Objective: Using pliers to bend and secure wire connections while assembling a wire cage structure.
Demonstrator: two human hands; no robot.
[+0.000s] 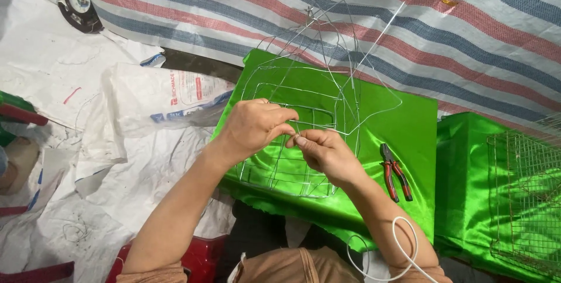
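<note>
While both hands meet over the wire frame (292,143), which lies on the green satin cloth (403,125), the left hand (254,126) curls narrowly around a frame wire and the right hand (324,151) pinches a thin strand, apparently steadying a joint. Red-handled pliers (395,172) lie just beside, near the cloth's right edge.
</note>
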